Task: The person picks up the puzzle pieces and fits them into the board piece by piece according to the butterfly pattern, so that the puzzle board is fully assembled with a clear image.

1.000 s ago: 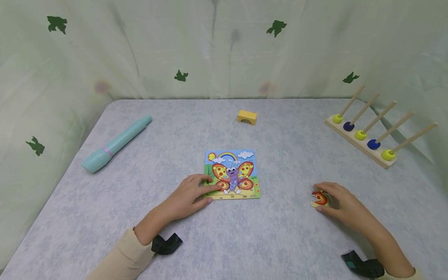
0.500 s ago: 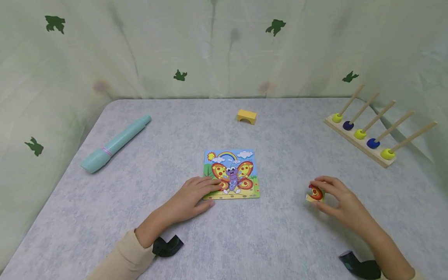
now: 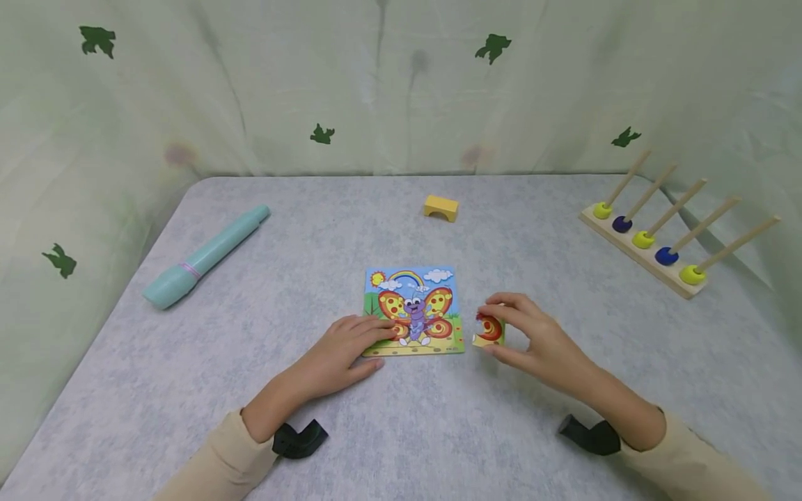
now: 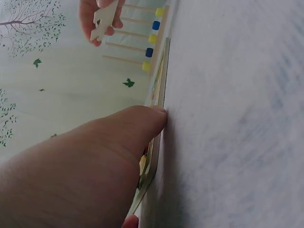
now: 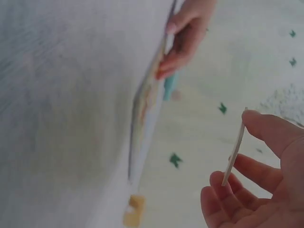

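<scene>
A square butterfly jigsaw board point(image 3: 416, 306) lies flat mid-table, with a sun, rainbow and clouds across its top. My left hand point(image 3: 338, 353) rests on its lower left corner, fingers laid over the picture. In the left wrist view the thumb point(image 4: 147, 118) touches the board's edge. Just right of the board, my right hand point(image 3: 548, 344) pinches a jigsaw piece point(image 3: 492, 331) with a red and orange swirl on it. The right wrist view shows this thin piece point(image 5: 233, 154) edge-on between thumb and fingers, held above the table.
A yellow arch block point(image 3: 441, 207) stands behind the board. To the right is a wooden peg stand point(image 3: 639, 252) with yellow and blue beads. A folded turquoise umbrella-like object point(image 3: 209, 257) lies at the left. Pale curtain hangs behind the table.
My right hand has carried the jigsaw piece leftward from the right side of the table to beside the board. My left hand's fingers have shifted slightly on the board.
</scene>
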A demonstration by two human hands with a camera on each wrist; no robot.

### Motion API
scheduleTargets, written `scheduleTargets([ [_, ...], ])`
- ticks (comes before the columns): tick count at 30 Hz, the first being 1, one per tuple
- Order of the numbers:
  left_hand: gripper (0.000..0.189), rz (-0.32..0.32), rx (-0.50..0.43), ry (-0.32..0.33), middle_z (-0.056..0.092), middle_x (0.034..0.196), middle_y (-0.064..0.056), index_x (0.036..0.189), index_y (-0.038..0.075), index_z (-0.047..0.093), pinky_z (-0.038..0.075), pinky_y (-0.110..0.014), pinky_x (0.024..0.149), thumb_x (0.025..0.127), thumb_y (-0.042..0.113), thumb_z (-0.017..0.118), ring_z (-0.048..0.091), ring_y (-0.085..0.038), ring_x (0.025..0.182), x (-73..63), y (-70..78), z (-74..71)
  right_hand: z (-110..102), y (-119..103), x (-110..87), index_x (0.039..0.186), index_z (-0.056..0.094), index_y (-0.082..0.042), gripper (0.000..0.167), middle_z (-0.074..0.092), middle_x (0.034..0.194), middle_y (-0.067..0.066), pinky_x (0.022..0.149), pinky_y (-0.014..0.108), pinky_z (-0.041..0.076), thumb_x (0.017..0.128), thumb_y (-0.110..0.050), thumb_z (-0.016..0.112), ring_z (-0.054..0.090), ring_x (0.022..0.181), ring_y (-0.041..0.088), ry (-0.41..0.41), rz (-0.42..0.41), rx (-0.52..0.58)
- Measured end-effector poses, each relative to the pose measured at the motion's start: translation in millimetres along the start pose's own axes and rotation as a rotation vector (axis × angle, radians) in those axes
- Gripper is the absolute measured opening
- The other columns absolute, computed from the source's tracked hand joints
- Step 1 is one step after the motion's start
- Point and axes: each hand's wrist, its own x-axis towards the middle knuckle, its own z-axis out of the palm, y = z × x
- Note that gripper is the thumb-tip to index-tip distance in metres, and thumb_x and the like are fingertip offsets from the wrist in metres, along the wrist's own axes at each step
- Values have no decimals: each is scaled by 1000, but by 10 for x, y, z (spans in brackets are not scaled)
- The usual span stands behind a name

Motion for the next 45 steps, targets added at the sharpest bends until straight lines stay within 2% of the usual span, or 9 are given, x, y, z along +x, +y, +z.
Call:
scheduleTargets([
  [3,43,6,2,4,40,135,5,130,17,47,19,-38,103,90,32,52,29,-17,127,6,3,0,151,31,137,118,57,-6,48,46,120,5,80,35,47,74,-12,74,46,107,17,-69,10,31],
  [7,43,6,10,3,41,135,4,130,17,48,19,-38,103,90,33,52,30,-17,126,12,11,4,326,106,261,117,58,-5,45,47,121,8,87,34,43,76,-17,73,45,110,19,-129,34,58],
  [18,42,4,-11,4,40,135,5,129,17,48,18,-38,103,90,33,52,30,-16,126,18,16,8,606,249,386,116,60,-9,42,50,121,6,93,41,37,78,-25,71,43,113,23,-198,91,12],
  [26,42,28,-44,44,42,134,3,128,16,50,20,-40,101,89,30,55,32,-17,125,-4,16,10,636,300,394,116,61,-11,42,50,124,5,95,45,31,79,-28,69,39,117,25,-223,79,51],
  [33,42,6,-55,27,40,135,5,129,17,49,19,-40,102,89,30,54,29,-16,126,-17,-1,4,631,268,393,119,61,-17,44,47,130,5,93,50,28,80,-36,66,37,119,28,-227,77,-83],
  [36,42,-4,-59,23,40,135,5,129,17,49,19,-40,102,90,31,54,29,-16,126,-24,0,6,631,243,387,121,59,-19,41,43,134,4,93,49,28,84,-36,62,36,120,28,-238,70,-129],
  [40,41,-14,-73,19,40,135,5,128,17,49,19,-39,102,90,30,54,29,-16,126,-33,6,4,637,228,383,121,58,-19,37,39,137,6,93,51,26,87,-31,59,33,122,31,-235,67,-140],
  [45,41,-22,-80,16,40,135,6,128,17,49,18,-39,102,90,30,54,29,-16,126,-37,7,2,653,252,384,119,61,-20,35,36,140,8,94,56,21,85,-31,62,29,124,36,-218,85,-122],
])
